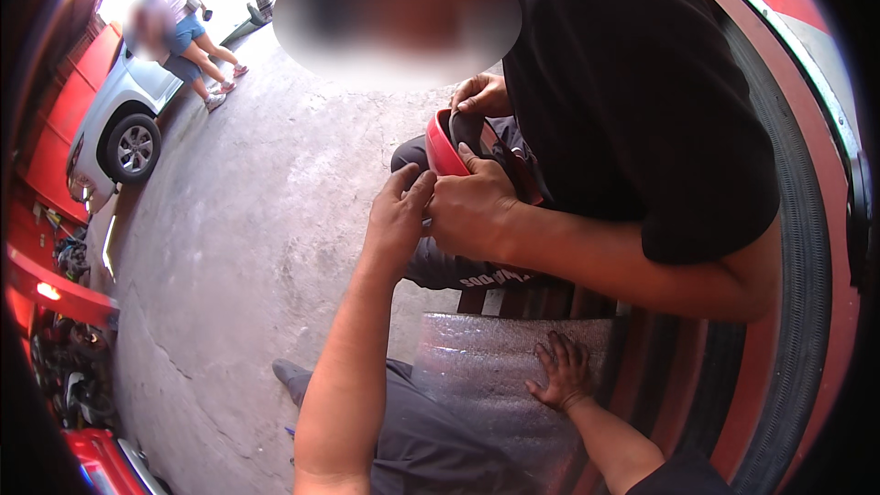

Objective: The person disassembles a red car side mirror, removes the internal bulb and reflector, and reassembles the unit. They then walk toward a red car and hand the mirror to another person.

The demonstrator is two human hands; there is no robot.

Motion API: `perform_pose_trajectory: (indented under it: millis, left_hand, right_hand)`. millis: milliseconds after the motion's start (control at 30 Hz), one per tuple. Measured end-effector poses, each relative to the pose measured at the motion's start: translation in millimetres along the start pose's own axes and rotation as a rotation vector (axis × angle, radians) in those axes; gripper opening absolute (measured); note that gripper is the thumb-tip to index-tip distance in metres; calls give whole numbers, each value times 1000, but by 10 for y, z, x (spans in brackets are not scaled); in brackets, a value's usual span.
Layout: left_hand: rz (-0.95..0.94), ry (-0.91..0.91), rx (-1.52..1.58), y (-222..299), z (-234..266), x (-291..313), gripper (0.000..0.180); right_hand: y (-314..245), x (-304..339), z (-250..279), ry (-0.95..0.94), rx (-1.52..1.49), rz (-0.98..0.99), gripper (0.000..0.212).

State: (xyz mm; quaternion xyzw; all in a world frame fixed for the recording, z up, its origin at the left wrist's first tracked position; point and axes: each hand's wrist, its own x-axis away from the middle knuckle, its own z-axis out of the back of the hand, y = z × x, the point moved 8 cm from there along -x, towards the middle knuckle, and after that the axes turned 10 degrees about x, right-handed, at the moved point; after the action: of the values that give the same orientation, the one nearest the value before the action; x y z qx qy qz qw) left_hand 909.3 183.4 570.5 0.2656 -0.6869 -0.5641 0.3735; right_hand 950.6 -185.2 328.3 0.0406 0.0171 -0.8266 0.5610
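A person in a black shirt sits facing me and holds a red rounded shell with a dark inside (442, 148). One of that person's hands (472, 213) grips its lower edge and the other (483, 94) its top. My left hand (399, 213) reaches up beside the lower hand, fingertips against the shell's lower rim. That person's hand hides whether my fingers grip anything. My right hand (562, 371) lies flat, fingers spread, on a sheet of silvery bubble wrap (477, 376) that covers my lap and a slatted seat.
Grey concrete floor (257, 220) stretches to the left. A silver car (124, 124) and standing people (179, 37) are at the upper left. Motorcycles (69, 376) line the left edge. A large black tyre on a red body (802, 220) curves along the right.
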Motion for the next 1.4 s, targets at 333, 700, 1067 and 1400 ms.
perform_pose_trajectory:
  millis: [333, 700, 1067, 1400]
  left_hand:
    - [60, 140, 223, -841, 437, 495, 46]
    - [-299, 418, -875, -1527, 1447, 2931, 22]
    - [-342, -306, -1071, -1432, 923, 3835, 21]
    - [-559, -111, -1024, -1766, 834, 3608, 27]
  right_hand:
    - [7, 29, -47, -65, -19, -20, 79]
    - [13, 22, -17, -30, -17, 1, 82]
    - [-4, 41, -105, -31, 29, 18, 85]
    - [0, 49, -137, 7, 14, 23, 86]
